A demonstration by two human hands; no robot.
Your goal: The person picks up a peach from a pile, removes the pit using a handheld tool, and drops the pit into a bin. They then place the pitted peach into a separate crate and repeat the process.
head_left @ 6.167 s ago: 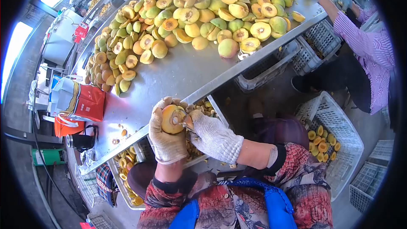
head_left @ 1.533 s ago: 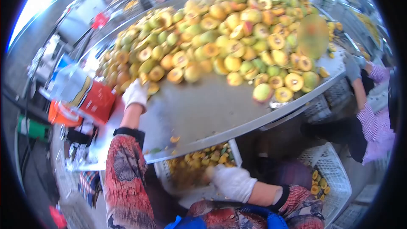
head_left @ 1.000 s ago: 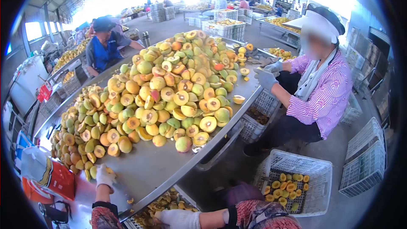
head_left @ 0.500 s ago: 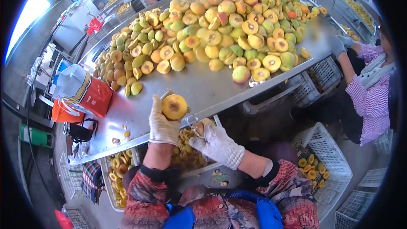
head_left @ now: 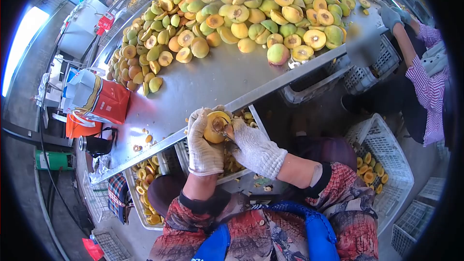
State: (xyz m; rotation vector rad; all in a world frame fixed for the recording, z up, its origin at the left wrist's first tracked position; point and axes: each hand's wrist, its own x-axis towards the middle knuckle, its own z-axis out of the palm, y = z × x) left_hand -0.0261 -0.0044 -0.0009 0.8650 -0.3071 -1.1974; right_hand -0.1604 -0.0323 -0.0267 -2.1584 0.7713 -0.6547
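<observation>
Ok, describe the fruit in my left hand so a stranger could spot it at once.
Start at the metal table and come to its near edge. There the gloved left hand holds the fruit, cut face showing, with the right hand at its side. Unlike the pile beyond, it sits in a glove.

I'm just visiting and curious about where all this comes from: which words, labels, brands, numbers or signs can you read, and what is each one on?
No text can be read for certain.
Red-and-white bag: small pale marks on its red side, too small to read.
Blue strap: white marks at the picture's bottom edge, cut off and unreadable.
Cut fruit in the left hand: no lettering visible.
</observation>
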